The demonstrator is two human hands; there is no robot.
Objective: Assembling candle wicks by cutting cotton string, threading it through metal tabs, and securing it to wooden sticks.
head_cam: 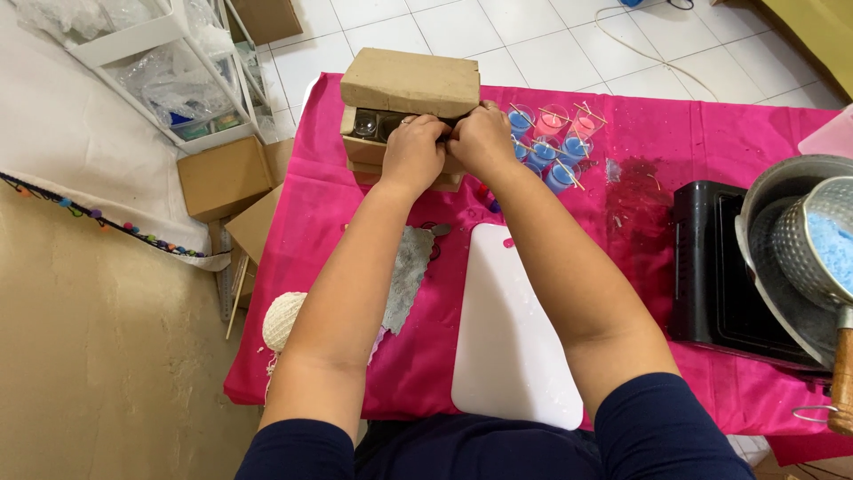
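Cardboard is where we are working: a brown cardboard box [404, 111] stands at the far edge of the pink tablecloth [355, 231], its top flap lifted, and both our hands are at its open front. Our left hand [414, 148] is curled over the front lip, fingers bent down onto the cardboard. Our right hand [480, 138] sits touching it, fingers tucked at the opening; whether they pinch a jar or just the flap, we cannot tell.

Inside the box we can make out dark, empty-looking glass jars [366, 124], only the left ones showing. Just beside the box on the right stands a cluster of small glasses filled with blue and pink wax [553, 138], thin sticks laid across their rims.

Our worry: the right wrist is very near those filled glasses, and a sideways tug could knock one over or flick off a stick. The box also seems to perch on something lower, so a hard pull might tip it and rattle the jars.

Further right, a metal pot holding blue flakes [822, 244] sits inside a larger pan on a black stove [711, 267]. A white cutting board [511, 324] lies under our forearms, a ball of string [284, 320] at the left.
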